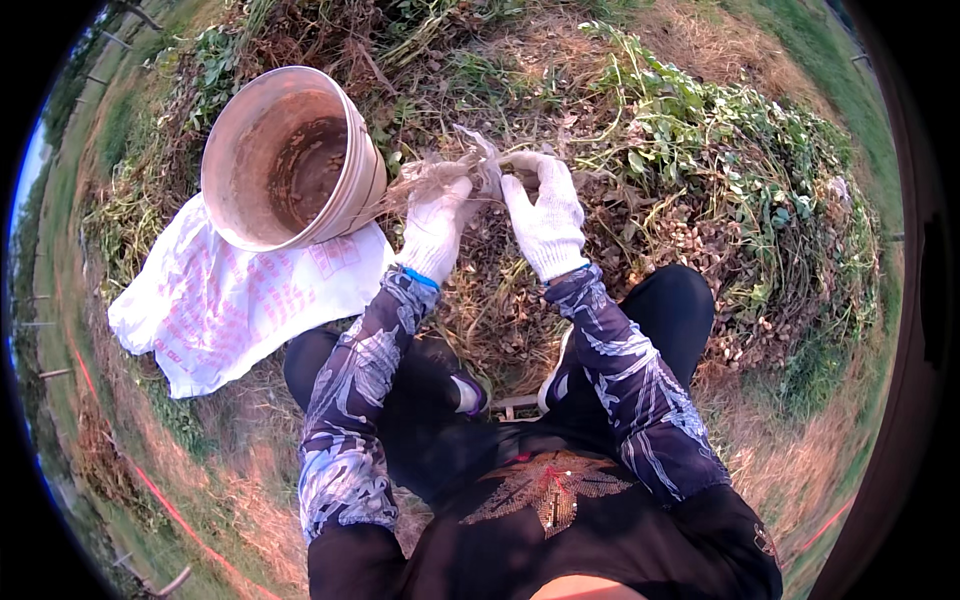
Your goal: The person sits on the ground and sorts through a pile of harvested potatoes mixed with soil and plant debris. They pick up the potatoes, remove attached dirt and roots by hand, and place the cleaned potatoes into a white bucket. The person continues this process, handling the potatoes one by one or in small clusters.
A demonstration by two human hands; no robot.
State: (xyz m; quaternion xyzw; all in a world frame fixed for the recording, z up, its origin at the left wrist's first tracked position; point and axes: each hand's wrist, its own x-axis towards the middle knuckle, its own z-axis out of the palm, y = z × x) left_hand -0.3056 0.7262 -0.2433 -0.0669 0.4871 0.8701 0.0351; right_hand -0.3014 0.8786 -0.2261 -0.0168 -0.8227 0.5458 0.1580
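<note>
Both my hands wear white knitted gloves and meet above the plant litter. My left hand (pixel 437 225) grips a tangle of dry, thread-like roots (pixel 431 174), which trails leftward to the rim side of the bucket. With bent fingers, my right hand (pixel 547 214) pinches a thin pale strip (pixel 489 161), perhaps plastic film, that joins the tangle; its fingertips are partly hidden. Below and right of the hands lie pulled peanut plants (pixel 675 142) with green leaves. Peanut pods (pixel 690 244) show among their stems.
A tilted plastic bucket (pixel 373 176), dirty brown inside, stands left of my hands on a white woven sack (pixel 240 315) bearing red print. More plant vines (pixel 315 34) are heaped behind. My knees and shoes flank the litter. A red line (pixel 172 510) runs along the ground at left.
</note>
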